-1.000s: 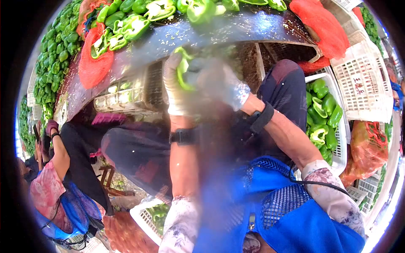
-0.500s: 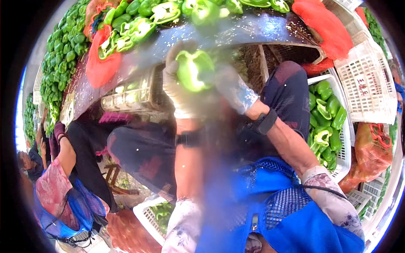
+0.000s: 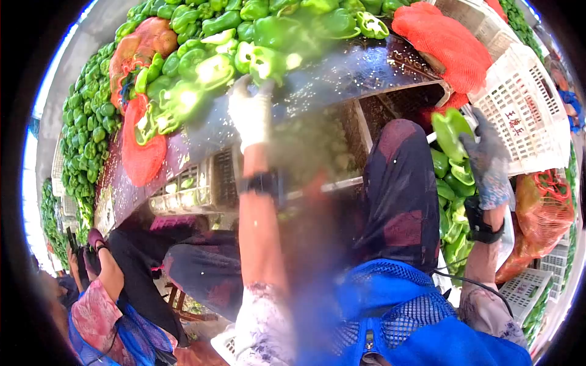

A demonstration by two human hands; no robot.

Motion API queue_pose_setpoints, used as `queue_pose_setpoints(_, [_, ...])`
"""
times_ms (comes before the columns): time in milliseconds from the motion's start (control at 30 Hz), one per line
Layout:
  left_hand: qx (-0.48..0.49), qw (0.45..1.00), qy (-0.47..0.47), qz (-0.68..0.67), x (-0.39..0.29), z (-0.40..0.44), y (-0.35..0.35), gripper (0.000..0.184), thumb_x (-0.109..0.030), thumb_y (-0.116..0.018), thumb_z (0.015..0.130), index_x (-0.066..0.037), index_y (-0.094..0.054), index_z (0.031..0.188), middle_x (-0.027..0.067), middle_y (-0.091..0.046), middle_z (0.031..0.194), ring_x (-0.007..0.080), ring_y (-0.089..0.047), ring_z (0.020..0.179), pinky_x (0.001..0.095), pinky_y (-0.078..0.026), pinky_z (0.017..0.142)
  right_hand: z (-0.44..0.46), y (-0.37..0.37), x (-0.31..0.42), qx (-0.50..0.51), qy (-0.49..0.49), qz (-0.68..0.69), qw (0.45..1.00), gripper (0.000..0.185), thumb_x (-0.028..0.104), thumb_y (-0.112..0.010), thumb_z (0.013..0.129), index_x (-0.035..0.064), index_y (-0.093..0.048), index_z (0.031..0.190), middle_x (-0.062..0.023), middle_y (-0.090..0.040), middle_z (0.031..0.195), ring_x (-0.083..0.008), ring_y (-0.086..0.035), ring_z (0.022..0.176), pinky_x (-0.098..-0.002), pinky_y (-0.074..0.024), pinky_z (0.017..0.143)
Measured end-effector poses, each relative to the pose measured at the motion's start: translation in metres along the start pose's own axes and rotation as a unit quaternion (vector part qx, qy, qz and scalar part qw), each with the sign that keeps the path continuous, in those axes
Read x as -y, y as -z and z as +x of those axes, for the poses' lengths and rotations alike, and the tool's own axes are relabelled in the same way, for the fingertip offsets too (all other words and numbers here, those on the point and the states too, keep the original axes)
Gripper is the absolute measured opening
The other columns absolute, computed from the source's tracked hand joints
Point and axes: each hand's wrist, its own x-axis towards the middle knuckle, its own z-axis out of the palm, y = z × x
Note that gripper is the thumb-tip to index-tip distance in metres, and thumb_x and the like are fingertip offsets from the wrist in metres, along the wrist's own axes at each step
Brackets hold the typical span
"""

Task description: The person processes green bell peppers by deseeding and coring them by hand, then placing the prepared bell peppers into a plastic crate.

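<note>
My left hand (image 3: pixel 251 113), in a pale glove, reaches up to the table's near edge. Its fingertips close on the lower end of a cut green pepper (image 3: pixel 266 63) at the front of the pile; a smear on the lens blurs this spot. Out to the right, my right hand (image 3: pixel 490 160) in a grey-blue glove grips a green pepper piece (image 3: pixel 450 133). That piece is above a white crate (image 3: pixel 508 235) of green peppers (image 3: pixel 453 207) beside my right knee.
A dark table (image 3: pixel 366 64) carries heaped whole and cut peppers. Red mesh bags (image 3: pixel 441 41) lie at its right, near a tilted white crate (image 3: pixel 519 116). Crates stand under the table. At the left sits another person (image 3: pixel 97 305); a filled orange mesh bag (image 3: pixel 543 210) is at far right.
My hands have parted from the middle, where they held a cut pepper. The right has swung right with a pepper piece over the crate; the left has gone forward to the pile.
</note>
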Motion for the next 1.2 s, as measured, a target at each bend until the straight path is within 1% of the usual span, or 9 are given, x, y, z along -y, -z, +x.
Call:
queue_pose_setpoints(167, [0.062, 0.973, -0.013, 0.222, 0.005, 0.016, -0.027, 0.039, -0.022, -0.077, 0.067, -0.003, -0.067, 0.100, 0.0145, -0.058, 0.115, 0.0271, -0.058, 0.103, 0.0336, -0.045, 0.089, 0.027, -0.008, 0.044, 0.021, 0.045, 0.146, 0.988, 0.038, 0.019, -0.061, 0.085, 0.0124, -0.057, 0.122, -0.0153, -0.064, 0.108, -0.0291, -0.063, 0.096, -0.0388, -0.0505, 0.082])
queue_pose_setpoints(533, [0.046, 0.992, -0.020, -0.120, -0.016, -0.048, 0.033, 0.022, -0.001, -0.061, 0.079, -0.001, -0.061, 0.101, 0.0153, -0.053, 0.122, 0.0275, -0.056, 0.104, 0.0336, -0.044, 0.093, 0.106, -0.189, 0.228, -0.094, 0.596, 0.065, 0.795, 0.040, 0.013, -0.052, 0.083, 0.0071, -0.049, 0.123, -0.0080, -0.059, 0.082, -0.0223, -0.061, 0.076, -0.0349, -0.0526, 0.067])
queue_pose_setpoints(600, [0.025, 0.894, 0.227, -0.386, -0.050, -0.060, 0.055, 0.031, -0.008, -0.059, 0.084, -0.006, -0.055, 0.114, 0.0112, -0.051, 0.119, 0.0256, -0.055, 0.107, 0.0446, -0.047, 0.092, 0.098, -0.188, 0.227, 0.024, 0.590, 0.043, 0.806, 0.044, 0.015, -0.051, 0.084, 0.0070, -0.046, 0.128, -0.0104, -0.058, 0.082, -0.0211, -0.061, 0.077, -0.0307, -0.0524, 0.063])
queue_pose_setpoints(733, [0.147, 0.826, 0.170, -0.517, 0.004, -0.085, 0.051, 0.050, -0.038, -0.063, 0.084, -0.008, -0.050, 0.122, 0.0115, -0.053, 0.120, 0.0285, -0.054, 0.111, 0.0582, -0.044, 0.092, 0.068, -0.208, 0.215, -0.062, 0.590, 0.133, 0.794, 0.054, 0.019, -0.052, 0.085, 0.0064, -0.040, 0.136, -0.0142, -0.059, 0.095, -0.0241, -0.061, 0.082, -0.0330, -0.0528, 0.071])
queue_pose_setpoints(800, [0.204, 0.560, 0.360, -0.718, -0.031, -0.089, 0.075, 0.054, -0.044, -0.062, 0.083, -0.009, -0.050, 0.122, 0.0116, -0.056, 0.120, 0.0300, -0.053, 0.113, 0.0595, -0.042, 0.094, 0.048, -0.175, 0.214, -0.079, 0.603, 0.171, 0.775, 0.056, 0.022, -0.052, 0.086, 0.0063, -0.039, 0.138, -0.0146, -0.059, 0.103, -0.0244, -0.061, 0.086, -0.0337, -0.0524, 0.076])
queue_pose_setpoints(900, [0.116, 0.642, 0.388, -0.651, -0.043, -0.102, 0.082, 0.055, -0.047, -0.063, 0.082, -0.011, -0.052, 0.121, 0.0098, -0.058, 0.119, 0.0286, -0.054, 0.112, 0.0568, -0.046, 0.090, 0.014, -0.141, 0.218, -0.078, 0.598, 0.083, 0.793, 0.056, 0.031, -0.053, 0.085, 0.0083, -0.043, 0.135, -0.0098, -0.058, 0.114, -0.0248, -0.057, 0.099, -0.0369, -0.0461, 0.089])
queue_pose_setpoints(1100, [0.091, 0.412, 0.437, -0.795, -0.050, -0.125, 0.111, 0.037, -0.035, -0.062, 0.080, -0.011, -0.061, 0.108, 0.0069, -0.065, 0.107, 0.0232, -0.062, 0.097, 0.0370, -0.055, 0.080, -0.038, -0.114, 0.230, -0.108, 0.582, 0.093, 0.801, 0.056, 0.035, -0.051, 0.086, 0.0050, -0.045, 0.134, -0.0083, -0.057, 0.100, -0.0222, -0.053, 0.093, -0.0355, -0.0405, 0.083])
queue_pose_setpoints(1167, [0.048, 0.526, 0.443, -0.725, -0.063, -0.133, 0.116, 0.036, -0.035, -0.062, 0.080, -0.010, -0.061, 0.106, 0.0059, -0.065, 0.104, 0.0225, -0.063, 0.095, 0.0366, -0.055, 0.079, -0.058, -0.120, 0.234, -0.081, 0.541, 0.078, 0.833, 0.053, 0.030, -0.051, 0.087, 0.0034, -0.045, 0.132, -0.0088, -0.057, 0.097, -0.0225, -0.052, 0.093, -0.0357, -0.0411, 0.083])
queue_pose_setpoints(1200, [0.100, 0.302, 0.478, -0.819, -0.058, -0.132, 0.123, 0.034, -0.033, -0.062, 0.080, -0.009, -0.062, 0.103, 0.0062, -0.065, 0.103, 0.0235, -0.063, 0.093, 0.0368, -0.053, 0.083, -0.063, -0.120, 0.235, -0.084, 0.527, 0.108, 0.839, 0.052, 0.028, -0.051, 0.087, 0.0031, -0.045, 0.132, -0.0089, -0.057, 0.096, -0.0227, -0.052, 0.093, -0.0360, -0.0413, 0.083])
